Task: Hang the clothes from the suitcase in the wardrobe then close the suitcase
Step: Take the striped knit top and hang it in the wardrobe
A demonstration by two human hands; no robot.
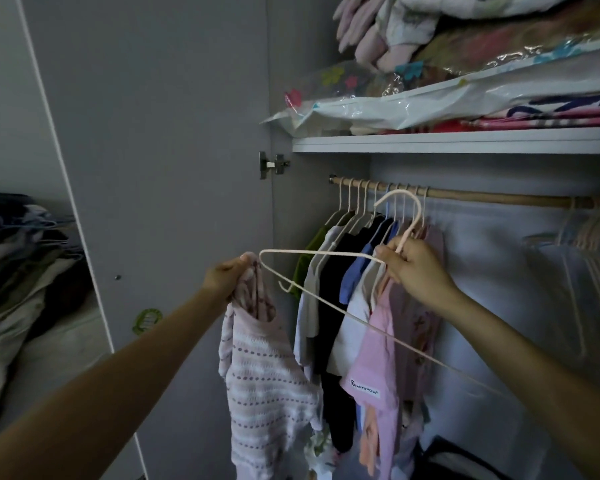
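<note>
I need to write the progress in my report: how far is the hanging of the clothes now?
Partly done: several garments already hang on the rail. In hand: the left hand grips a striped pink garment and the right hand holds an empty hanger by its neck, off the rail. Left: dress this hanger and hook it up. The suitcase is not in view, so its state is unknown.

Striped garment (267, 375): soft knitted cloth, matt, textured. Hanger (326, 289): thin wire with a pale matt coating. Rail (482, 196): wood, matt. Storage bags (430, 98) on the shelf (465, 142): glossy clear plastic. Door hinge (272, 164): shiny metal.
</note>
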